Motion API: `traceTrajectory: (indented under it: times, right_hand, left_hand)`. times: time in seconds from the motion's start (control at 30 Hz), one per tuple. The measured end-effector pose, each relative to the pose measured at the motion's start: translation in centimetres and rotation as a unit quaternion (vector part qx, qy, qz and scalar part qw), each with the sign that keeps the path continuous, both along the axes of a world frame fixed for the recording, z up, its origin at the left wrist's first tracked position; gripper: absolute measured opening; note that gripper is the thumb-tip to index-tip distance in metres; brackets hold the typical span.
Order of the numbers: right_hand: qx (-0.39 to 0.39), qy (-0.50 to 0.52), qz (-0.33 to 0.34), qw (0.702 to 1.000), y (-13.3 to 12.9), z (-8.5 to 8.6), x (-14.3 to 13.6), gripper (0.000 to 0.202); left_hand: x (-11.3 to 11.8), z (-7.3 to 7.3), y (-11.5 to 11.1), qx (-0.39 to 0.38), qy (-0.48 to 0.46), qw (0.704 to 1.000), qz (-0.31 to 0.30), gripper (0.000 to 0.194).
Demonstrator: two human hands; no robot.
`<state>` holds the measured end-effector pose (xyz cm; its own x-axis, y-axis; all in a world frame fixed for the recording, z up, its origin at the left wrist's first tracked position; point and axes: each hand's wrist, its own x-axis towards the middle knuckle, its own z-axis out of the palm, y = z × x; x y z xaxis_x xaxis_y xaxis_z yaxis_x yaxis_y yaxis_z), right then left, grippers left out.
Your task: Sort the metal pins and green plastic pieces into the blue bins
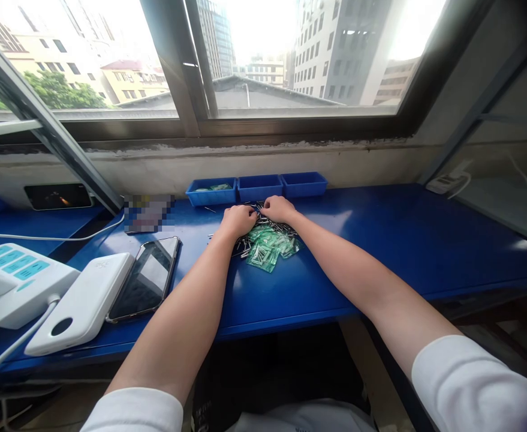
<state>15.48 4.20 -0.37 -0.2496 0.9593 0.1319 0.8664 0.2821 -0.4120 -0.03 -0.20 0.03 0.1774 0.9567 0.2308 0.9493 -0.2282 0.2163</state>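
Note:
A heap of small dark and silvery metal pieces (244, 245) lies on the blue table, partly under several small green-tinted clear bags (263, 255) that hold similar pieces. My left hand (240, 220) is at the heap's back left, its fingers curled together. Close to it on the right, my right hand (278, 209) reaches into the back of the heap with fingers bent and pressed together. Whatever either hand pinches is too small and too hidden to make out. Just behind the hands stand three blue bins; the left bin (211, 198) holds some green bags.
The middle bin (260, 193) and right bin (305, 188) stand by the wall. On the left lie a phone (144, 279), a white power bank (83, 300), a power strip (24, 282) with cables, and another phone (58, 197) propped up.

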Motion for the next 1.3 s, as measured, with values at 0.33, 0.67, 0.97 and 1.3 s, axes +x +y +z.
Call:
traceTrajectory:
  times: [0.33,0.67,0.97,1.3]
  right_hand:
    - [0.066,-0.013,0.030,0.997,-1.5,0.3,0.0,0.021]
    - [0.098,-0.015,0.075,0.992,-0.8,-0.2,0.1,0.024]
    - [0.156,0.081,0.133,0.975,-1.3,-0.2,0.5,0.022]
    - [0.089,0.307,0.146,0.936,-1.5,0.3,0.7,0.030]
  left_hand:
    - [0.3,-0.1,0.3,0.022,0.030,0.999,-0.007,0.036]
    - [0.9,-0.3,0.4,0.045,0.051,0.998,0.002,0.036]
    - [0.9,-0.4,0.7,0.066,0.002,0.998,-0.013,0.031]
    - [1.4,1.1,0.2,0.136,-0.249,0.958,0.031,0.028]
